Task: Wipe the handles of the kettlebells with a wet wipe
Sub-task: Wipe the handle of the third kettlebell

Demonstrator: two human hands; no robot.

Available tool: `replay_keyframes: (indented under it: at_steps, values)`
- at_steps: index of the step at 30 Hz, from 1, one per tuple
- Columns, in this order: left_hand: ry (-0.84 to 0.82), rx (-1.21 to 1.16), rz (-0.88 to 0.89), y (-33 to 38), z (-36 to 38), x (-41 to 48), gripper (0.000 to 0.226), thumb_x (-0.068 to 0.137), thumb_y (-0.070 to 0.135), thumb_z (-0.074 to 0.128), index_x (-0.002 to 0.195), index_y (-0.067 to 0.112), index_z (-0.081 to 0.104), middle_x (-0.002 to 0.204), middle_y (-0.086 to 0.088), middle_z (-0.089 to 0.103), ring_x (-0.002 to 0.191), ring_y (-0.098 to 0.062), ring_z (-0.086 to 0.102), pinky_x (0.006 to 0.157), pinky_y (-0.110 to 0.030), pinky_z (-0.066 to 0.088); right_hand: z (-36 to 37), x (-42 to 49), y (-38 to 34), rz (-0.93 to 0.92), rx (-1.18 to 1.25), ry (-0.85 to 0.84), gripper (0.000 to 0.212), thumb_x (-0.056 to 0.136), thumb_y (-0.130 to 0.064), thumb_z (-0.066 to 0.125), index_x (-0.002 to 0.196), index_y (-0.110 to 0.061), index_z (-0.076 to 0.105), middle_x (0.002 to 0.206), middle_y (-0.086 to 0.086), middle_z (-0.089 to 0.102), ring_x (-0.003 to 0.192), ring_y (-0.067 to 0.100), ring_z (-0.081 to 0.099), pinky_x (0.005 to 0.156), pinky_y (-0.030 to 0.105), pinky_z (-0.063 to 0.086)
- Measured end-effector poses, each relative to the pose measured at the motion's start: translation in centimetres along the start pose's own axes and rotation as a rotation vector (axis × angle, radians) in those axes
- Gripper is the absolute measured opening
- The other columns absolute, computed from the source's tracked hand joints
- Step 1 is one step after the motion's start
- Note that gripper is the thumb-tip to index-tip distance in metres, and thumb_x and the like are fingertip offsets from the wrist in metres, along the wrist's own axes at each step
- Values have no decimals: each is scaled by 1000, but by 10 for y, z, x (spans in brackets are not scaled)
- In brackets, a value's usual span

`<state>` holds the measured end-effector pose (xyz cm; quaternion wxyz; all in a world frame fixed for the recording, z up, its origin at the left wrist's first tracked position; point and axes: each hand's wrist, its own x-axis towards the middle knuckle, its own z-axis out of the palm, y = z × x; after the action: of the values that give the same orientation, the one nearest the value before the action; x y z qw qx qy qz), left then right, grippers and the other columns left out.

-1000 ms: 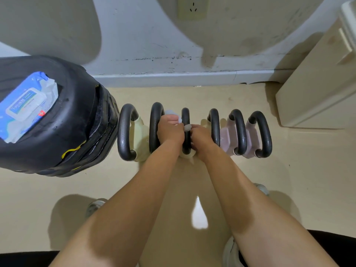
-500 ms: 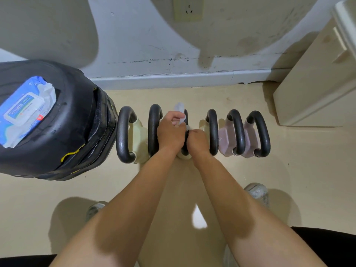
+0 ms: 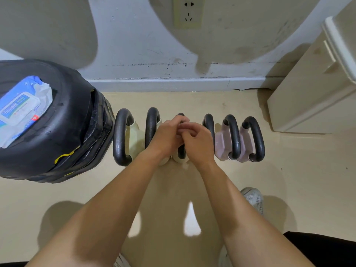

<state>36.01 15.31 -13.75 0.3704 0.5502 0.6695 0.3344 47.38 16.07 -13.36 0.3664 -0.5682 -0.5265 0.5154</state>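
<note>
I judge the third handle [image 3: 181,152] is being wiped; left hand [image 3: 167,136] and right hand [image 3: 199,140] curl together, grip contents hidden. Next: fourth handle [image 3: 209,125].

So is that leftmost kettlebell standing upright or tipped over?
Upright: the leftmost kettlebell sits on its cream base on the floor, black handle arching on top.

6 black metal kettlebell handles [image 3: 121,139] | 2 pale pink kettlebell bodies [image 3: 221,147] | 1 blue-white wet-wipe pack [image 3: 19,110] | 2 bare hands [image 3: 167,136]
</note>
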Motion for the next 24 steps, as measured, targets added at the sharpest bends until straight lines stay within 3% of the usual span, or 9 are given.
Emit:
replay_keyframes:
  at_steps: [2,5,10,14,18,20,22,24]
  values:
    - [35,-13,-4,2,-3,0,29,86,-8,63,106,14,66,87,-5,72,82,-16,69,77,-29,56,-2,3,-2,-12,28,55,34,90,5,53,90,-22,73,96,2,77,85,0,70,75,10,51]
    - [38,70,-12,2,-5,1,29,89,-7,59,109,14,66,93,-2,74,92,-13,70,86,-27,55,-3,7,4,-61,-143,98,37,87,6,52,95,-28,65,107,2,66,79,-8,59,73,6,44]
    - [98,311,49,7,-4,0,12,90,5,61,93,15,64,97,0,57,83,-14,59,69,-16,44,-1,8,22,48,-202,27,19,92,-5,59,102,-14,72,100,-3,74,92,12,68,86,24,54]
    - [224,630,42,1,-1,-5,12,95,21,63,91,16,73,96,-2,58,85,-16,52,67,-28,43,0,5,29,128,-193,24,18,97,-13,58,108,-16,72,100,-8,72,91,6,66,84,20,50]
    - [206,606,-86,9,9,-12,21,100,22,50,92,14,68,87,-1,58,77,-19,57,69,-32,44,8,-6,27,123,-124,43,29,98,-10,49,110,-18,74,91,-10,72,84,7,66,82,18,51]
    - [227,543,-131,13,13,-16,24,101,20,47,88,16,68,80,2,61,71,-16,57,71,-32,48,12,-12,32,132,-69,-18,33,95,-15,44,105,-27,73,80,-13,69,77,7,65,77,26,55]
    - [240,467,-144,12,15,-20,25,102,20,48,89,14,70,77,0,66,68,-17,62,71,-34,51,16,-20,37,133,16,-79,35,96,-21,42,113,-33,71,79,-13,71,77,8,66,78,31,57]
    - [243,366,-141,11,16,-22,26,103,23,50,94,12,72,72,-2,67,65,-16,62,68,-35,53,17,-22,41,110,101,-87,39,103,-16,41,130,-36,62,81,-28,70,83,-1,66,82,17,52]
